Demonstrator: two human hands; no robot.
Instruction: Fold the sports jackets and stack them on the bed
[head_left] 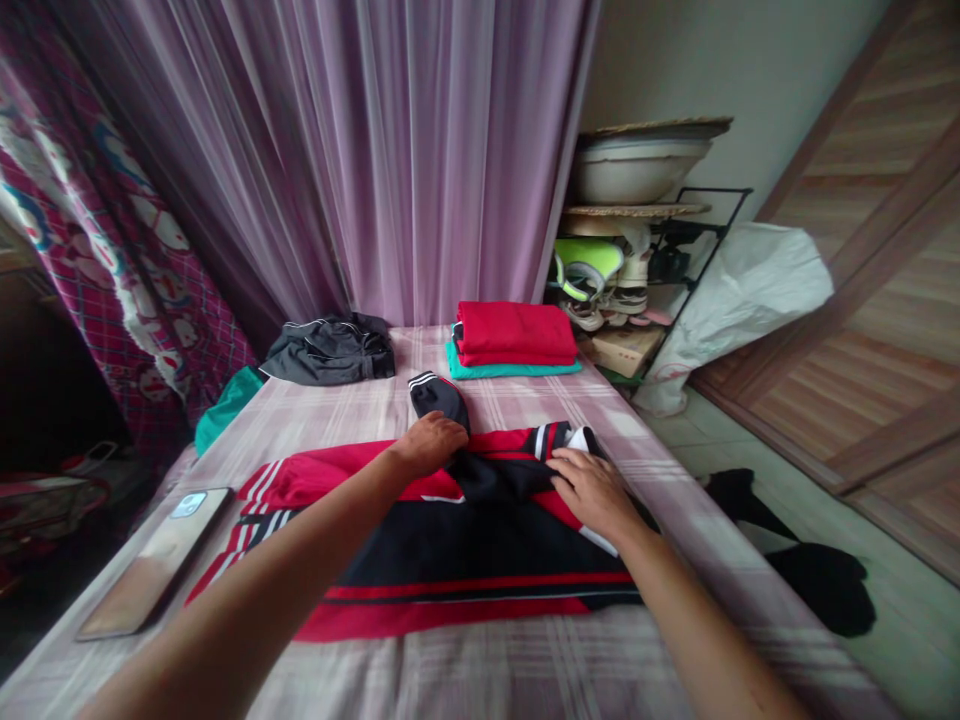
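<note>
A red and black sports jersey (465, 560) with white stripes lies spread on a bed with a pink plaid sheet (525, 660). My left hand (429, 445) is closed on the black fabric near the jersey's upper middle, where a dark sleeve (439, 395) sticks out towards the curtain. Beside it, my right hand (592, 490) presses flat on the jersey's right shoulder, fingers together on the cloth.
At the bed's far end sit a folded red and teal stack (514, 340) and a crumpled grey garment (330, 350). A phone (154, 560) lies at the left edge. A shoe rack (637, 270), a white bag (742, 290) and dark clothes (817, 585) are on the right.
</note>
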